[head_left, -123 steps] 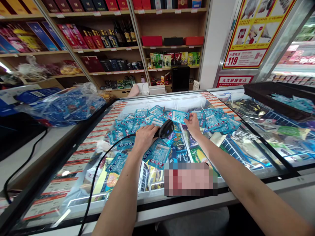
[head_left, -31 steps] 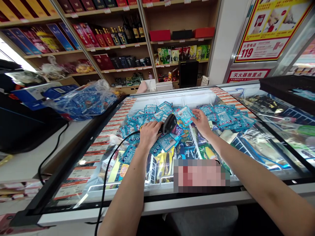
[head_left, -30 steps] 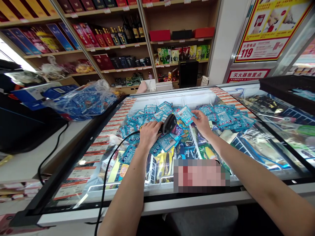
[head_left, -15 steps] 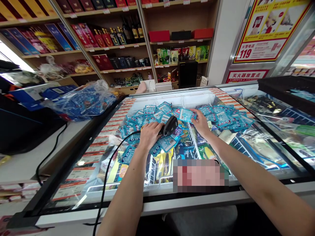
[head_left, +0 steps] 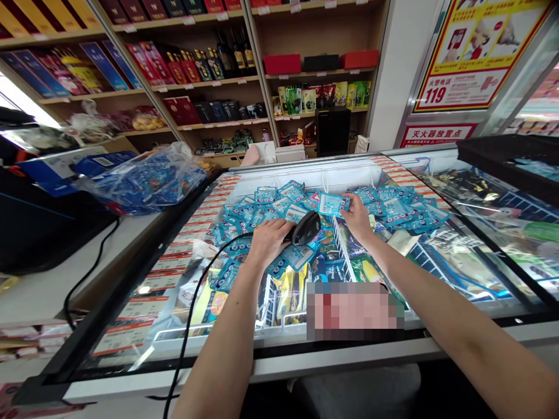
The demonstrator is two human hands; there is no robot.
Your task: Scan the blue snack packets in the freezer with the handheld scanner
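Note:
My left hand (head_left: 271, 240) is wrapped round a black barcode scanner (head_left: 307, 227), whose cable trails down past my forearm. The scanner's head faces right. In my right hand (head_left: 356, 216), a small blue packet (head_left: 332, 204) is pinched at its right edge, with a white printed label showing. Under and beyond my left hand lies a spread of similar blue packets (head_left: 248, 215) on the glass top of a chest freezer (head_left: 288, 369). A second pile of blue packets (head_left: 395, 208) lies to the right of my right hand.
Through the glass, white wire baskets (head_left: 345, 250) with colourful packages show. A clear plastic bag of blue packets (head_left: 151, 177) sits at the left, beside a black device (head_left: 48, 215). Shelves (head_left: 209, 84) of bottles and boxes stand behind. A blurred-out object (head_left: 356, 311) lies near the front edge.
The scanner in my left hand has shifted slightly right, nearer the packet. The packet in my right hand has moved very little.

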